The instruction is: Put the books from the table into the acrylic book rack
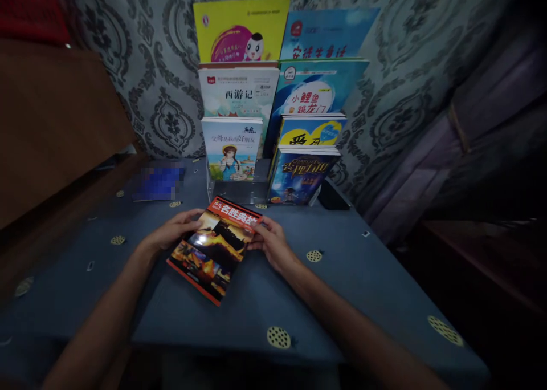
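Observation:
Between my hands is a paperback book (213, 244) with an orange and black cover and a picture of a wall at dusk. It is tilted, its top edge turned toward the rack. My left hand (177, 228) grips its left edge, thumb on the cover. My right hand (272, 240) pinches the upper right edge, with fingers partly hidden beneath. Just beyond it stands a clear book rack (237, 192) holding upright books in two columns. A pale blue book (233, 150) fronts the left column, and a dark blue book (302, 173) fronts the right one.
A blue item (158, 182), blurred, lies on the table at the left. A dark flat object (334, 197) lies beside the rack's right side. The table (333, 299) has a dark blue patterned cloth. A brown wooden panel (55, 116) stands left; a curtain (423, 145) hangs right.

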The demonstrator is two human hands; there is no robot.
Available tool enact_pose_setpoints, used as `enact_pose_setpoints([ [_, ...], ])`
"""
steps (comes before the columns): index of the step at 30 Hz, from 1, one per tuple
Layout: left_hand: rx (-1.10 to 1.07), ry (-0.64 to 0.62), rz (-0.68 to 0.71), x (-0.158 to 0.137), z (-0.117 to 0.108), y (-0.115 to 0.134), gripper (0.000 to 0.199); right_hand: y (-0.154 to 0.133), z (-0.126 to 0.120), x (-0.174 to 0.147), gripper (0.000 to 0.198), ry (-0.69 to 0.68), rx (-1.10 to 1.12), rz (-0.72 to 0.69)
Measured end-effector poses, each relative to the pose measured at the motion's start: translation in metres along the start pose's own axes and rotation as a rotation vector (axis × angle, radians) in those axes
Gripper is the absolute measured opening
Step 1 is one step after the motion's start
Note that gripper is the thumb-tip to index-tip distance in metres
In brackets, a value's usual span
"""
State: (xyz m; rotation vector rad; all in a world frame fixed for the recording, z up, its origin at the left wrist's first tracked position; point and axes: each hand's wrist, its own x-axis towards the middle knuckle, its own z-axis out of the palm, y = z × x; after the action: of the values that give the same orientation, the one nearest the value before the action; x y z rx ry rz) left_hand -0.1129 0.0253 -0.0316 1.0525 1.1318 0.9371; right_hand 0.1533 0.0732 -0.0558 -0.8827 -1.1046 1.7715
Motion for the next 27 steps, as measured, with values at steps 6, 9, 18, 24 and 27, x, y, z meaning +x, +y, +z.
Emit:
enact_pose_setpoints([
  [6,0.367,0.011,-0.082,0.005,-0.036,0.018,0.068,0.009,-0.004,-0.007,0.052,-0.269,-0.109,0.128],
  [9,0.610,-0.046,-0.035,0.014,-0.042,0.025,0.062,0.010,-0.003,-0.008,0.042,-0.374,-0.236,0.132],
  [18,1.501,0.207,0.377,-0.009,0.031,0.004,0.038,0.009,-0.016,-0.005,0.011,-0.233,-0.780,-0.334],
  [24,1.489,0.070,0.524,-0.043,0.071,-0.020,0.052,0.010,-0.016,0.002,0.033,-0.460,-0.815,-0.626],
  [27,1.492,0.099,0.558,-0.044,0.067,-0.029,0.047,0.013,-0.011,0.006,0.035,-0.543,-0.732,-0.572],
])
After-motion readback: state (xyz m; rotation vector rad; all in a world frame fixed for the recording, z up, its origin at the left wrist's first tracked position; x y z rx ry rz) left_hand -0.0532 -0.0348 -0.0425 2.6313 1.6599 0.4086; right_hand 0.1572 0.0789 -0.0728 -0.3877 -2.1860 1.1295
